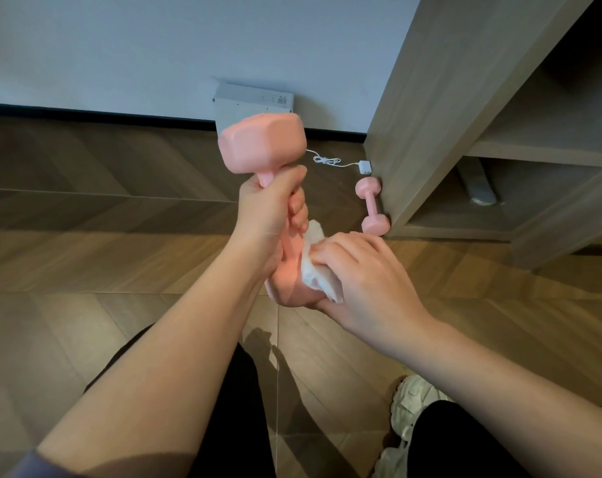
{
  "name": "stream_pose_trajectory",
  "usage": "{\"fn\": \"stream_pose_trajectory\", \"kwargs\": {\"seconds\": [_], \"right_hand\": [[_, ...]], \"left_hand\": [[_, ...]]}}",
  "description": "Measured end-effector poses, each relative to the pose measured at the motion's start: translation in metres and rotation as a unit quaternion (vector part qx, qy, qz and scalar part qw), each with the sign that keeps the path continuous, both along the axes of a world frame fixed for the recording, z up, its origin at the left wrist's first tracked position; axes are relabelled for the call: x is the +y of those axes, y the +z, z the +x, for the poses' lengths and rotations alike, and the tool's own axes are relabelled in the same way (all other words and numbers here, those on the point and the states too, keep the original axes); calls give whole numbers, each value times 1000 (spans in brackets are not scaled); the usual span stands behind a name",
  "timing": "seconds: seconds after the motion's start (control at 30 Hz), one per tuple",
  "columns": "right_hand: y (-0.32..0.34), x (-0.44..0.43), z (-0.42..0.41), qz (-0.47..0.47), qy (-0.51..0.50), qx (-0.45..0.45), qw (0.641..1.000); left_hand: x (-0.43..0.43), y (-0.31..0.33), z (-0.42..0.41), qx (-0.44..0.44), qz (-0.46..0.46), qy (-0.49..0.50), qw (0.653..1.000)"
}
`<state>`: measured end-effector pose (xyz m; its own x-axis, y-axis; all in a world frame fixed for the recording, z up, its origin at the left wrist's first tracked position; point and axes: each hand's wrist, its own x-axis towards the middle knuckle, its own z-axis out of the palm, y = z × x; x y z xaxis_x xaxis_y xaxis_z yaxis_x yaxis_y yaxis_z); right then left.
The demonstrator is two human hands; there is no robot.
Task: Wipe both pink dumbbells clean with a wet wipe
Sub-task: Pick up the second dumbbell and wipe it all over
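As the left hand [268,210] grips it, the dumbbell [263,143] points upward.

I am finding no text I can read here; the white box [254,102] by the wall is showing a few small marks, too blurred to make out.

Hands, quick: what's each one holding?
Left hand: grips the pink dumbbell by its handle.
Right hand: holds the wet wipe against that dumbbell's lower end.

Dumbbell [372,207] on the floor [85,263], against the shelf unit [430,115]
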<state>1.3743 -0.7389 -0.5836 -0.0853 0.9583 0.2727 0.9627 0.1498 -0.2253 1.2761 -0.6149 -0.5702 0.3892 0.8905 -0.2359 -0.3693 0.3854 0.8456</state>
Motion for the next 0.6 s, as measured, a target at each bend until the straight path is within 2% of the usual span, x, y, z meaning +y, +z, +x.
{"fn": "stream_pose_trajectory", "kwargs": {"seconds": [0.07, 0.2, 0.27, 0.33, 0.4, 0.53, 0.6], "right_hand": [[0, 2, 0, -13, 0, -7, 1000], [5, 7, 7, -117, -3, -65, 991], [5, 7, 7, -105, 3, -70, 992], [3, 5, 6, -42, -5, -42, 998], [0, 3, 6, -18, -13, -37, 999], [-6, 4, 6, -87, -43, -71, 993], [-2, 10, 8, -97, -39, -35, 994]], "left_hand": [[1, 0, 0, 5, -1, 6, 1000], [-4, -1, 7, 11, 13, 5, 1000], [-5, -2, 10, 21, 11, 13, 1000], [-3, -3, 10, 30, 3, 25, 999], [-1, -4, 9, 33, -6, 45, 998], [-3, -5, 17, 30, -20, 55, 998], [-2, -6, 17, -3, -20, 6, 1000]]}}
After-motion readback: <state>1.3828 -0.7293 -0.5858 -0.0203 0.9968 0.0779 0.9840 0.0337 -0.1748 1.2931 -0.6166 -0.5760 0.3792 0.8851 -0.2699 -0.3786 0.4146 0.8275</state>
